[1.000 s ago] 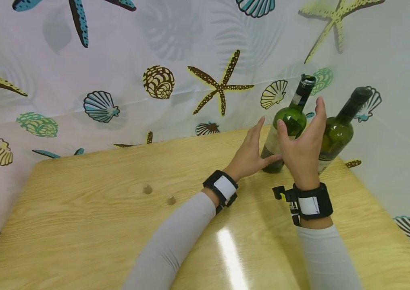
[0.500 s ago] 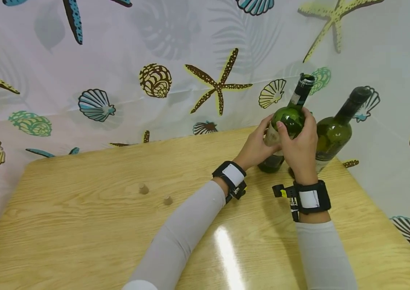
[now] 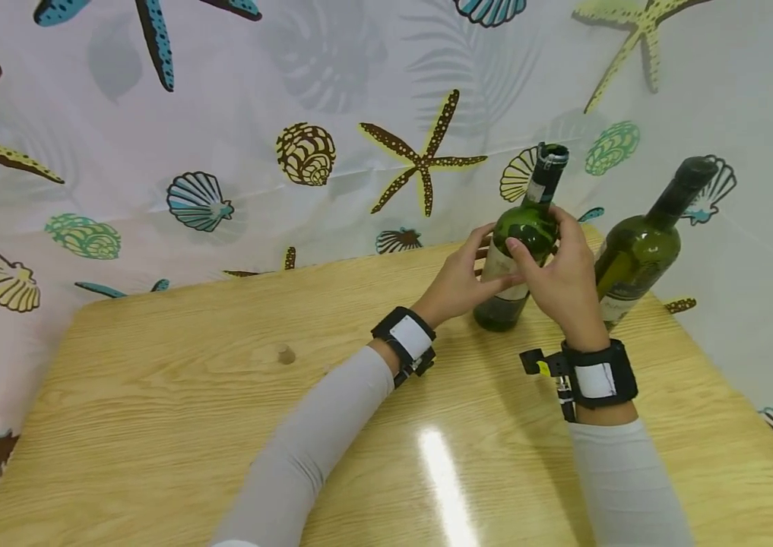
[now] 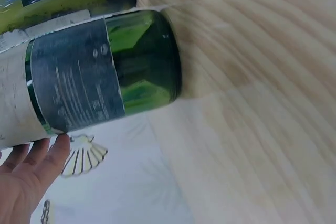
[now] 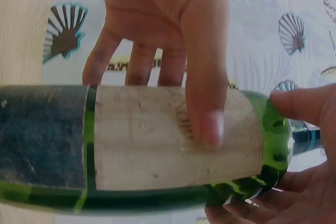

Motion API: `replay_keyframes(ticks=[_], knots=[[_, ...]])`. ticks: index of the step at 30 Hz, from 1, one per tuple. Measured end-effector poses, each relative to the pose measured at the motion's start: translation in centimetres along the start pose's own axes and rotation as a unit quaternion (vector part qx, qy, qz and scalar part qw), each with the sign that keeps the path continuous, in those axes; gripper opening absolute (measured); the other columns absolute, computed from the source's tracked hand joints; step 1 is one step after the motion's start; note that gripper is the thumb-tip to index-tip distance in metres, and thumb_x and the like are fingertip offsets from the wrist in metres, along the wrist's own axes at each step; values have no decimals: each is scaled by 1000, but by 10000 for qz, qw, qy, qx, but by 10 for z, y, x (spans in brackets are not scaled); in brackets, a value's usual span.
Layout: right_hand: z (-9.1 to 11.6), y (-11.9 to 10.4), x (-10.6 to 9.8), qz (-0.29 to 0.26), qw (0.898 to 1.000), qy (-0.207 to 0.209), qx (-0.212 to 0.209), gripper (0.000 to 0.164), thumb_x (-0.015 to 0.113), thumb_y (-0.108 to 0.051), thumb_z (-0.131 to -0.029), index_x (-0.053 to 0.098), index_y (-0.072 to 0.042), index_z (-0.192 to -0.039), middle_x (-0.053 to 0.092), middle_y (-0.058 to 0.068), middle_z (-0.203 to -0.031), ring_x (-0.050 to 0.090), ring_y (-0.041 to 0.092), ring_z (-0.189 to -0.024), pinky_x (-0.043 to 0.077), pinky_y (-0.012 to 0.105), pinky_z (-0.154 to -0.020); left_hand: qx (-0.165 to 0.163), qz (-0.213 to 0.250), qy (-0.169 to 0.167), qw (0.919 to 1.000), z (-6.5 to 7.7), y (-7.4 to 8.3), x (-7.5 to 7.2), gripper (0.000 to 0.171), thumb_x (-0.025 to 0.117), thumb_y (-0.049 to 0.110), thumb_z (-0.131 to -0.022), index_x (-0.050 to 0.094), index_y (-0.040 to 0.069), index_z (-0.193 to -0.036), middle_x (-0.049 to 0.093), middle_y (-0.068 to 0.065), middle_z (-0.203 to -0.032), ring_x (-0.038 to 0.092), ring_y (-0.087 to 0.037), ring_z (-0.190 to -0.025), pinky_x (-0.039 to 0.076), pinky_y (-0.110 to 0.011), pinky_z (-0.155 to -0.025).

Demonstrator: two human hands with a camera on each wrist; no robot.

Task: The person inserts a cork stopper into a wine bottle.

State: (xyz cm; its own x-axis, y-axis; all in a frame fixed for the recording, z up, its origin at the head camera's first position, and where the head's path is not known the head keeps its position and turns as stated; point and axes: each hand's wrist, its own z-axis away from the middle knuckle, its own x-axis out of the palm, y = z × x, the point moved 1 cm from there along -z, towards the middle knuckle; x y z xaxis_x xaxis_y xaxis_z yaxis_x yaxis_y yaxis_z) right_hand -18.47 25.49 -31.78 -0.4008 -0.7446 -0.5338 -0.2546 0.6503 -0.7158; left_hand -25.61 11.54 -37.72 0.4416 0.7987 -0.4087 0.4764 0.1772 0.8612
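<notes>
Both hands hold a green wine bottle (image 3: 524, 226) near the table's back right. Its neck tilts toward the right in the head view. The left hand (image 3: 453, 285) grips the body, its thumb (image 5: 207, 114) lying across the cream label. Around the shoulder, just under the neck, curls the right hand (image 3: 569, 289). In the left wrist view the bottle's lower end (image 4: 147, 61) shows a dark label and bare green glass. Close to the right hand stands a second wine bottle (image 3: 639, 251) with a dark-capped neck.
One small tan cylindrical piece (image 3: 286, 354) stands on the wooden table (image 3: 174, 425), left of the left arm. A white curtain (image 3: 338, 68) printed with shells and starfish hangs behind the table and along its right side.
Both hands have closed around the nearer bottle. It has shifted left with them, widening the gap to the second bottle. The left sleeve now covers another small tan piece.
</notes>
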Motion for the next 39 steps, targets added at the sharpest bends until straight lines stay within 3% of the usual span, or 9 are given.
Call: replay_keyframes(ticks=[6,12,17,22,27,32,39], knots=[[4,-13,13,-589,9956,-709,-149,73,65,-24,-95,26,4,-149,36,26,-146,39,43,-133,37,63,-101,59,-141,-13,9999,24,-2,-27,78,74,33,-87,30,21,-151,43,-3,-143,52,-20,-124,53,-34,-90],[10,-27,25,-958,9834,-1517,-282,73,65,-20,-95,23,1,-151,34,25,-148,34,42,-136,35,67,-98,98,-377,-30,9992,48,2,-56,74,80,31,-82,41,17,-144,48,-2,-132,53,-17,-114,55,-25,-76],[15,-37,33,-1166,9699,-2111,-343,72,65,-20,-95,24,-1,-152,38,23,-145,38,39,-134,37,63,-101,-324,-31,-84,9994,73,8,-73,73,80,27,-83,40,16,-143,47,-3,-134,50,-21,-121,54,-34,-88],[23,-47,43,-1365,9574,-2476,-584,68,65,-18,-95,28,-1,-150,40,20,-145,40,37,-133,39,61,-101,-524,110,-78,9985,98,14,-84,78,80,25,-82,35,18,-145,49,-3,-138,47,-23,-130,49,-44,-97],[30,-57,49,-1446,9489,-2686,-805,66,66,-14,-94,31,-2,-149,42,18,-143,41,35,-133,39,60,-101,-520,6,17,9986,120,22,-92,78,81,27,-82,37,20,-146,52,0,-136,49,-17,-127,48,-41,-99],[38,-67,52,-1621,9374,-2899,-1045,65,67,-10,-93,33,-5,-149,43,15,-144,43,33,-132,39,59,-102,-472,-235,147,9985,138,29,-98,76,83,31,-79,41,20,-143,54,3,-131,52,-13,-122,51,-39,-95],[51,-80,59,-1854,9194,-3228,-1272,66,69,-10,-92,35,-6,-148,43,11,-145,46,30,-130,41,57,-101,-707,-541,280,9956,165,35,-105,74,87,35,-73,47,15,-132,57,4,-122,56,-11,-113,55,-35,-86]])
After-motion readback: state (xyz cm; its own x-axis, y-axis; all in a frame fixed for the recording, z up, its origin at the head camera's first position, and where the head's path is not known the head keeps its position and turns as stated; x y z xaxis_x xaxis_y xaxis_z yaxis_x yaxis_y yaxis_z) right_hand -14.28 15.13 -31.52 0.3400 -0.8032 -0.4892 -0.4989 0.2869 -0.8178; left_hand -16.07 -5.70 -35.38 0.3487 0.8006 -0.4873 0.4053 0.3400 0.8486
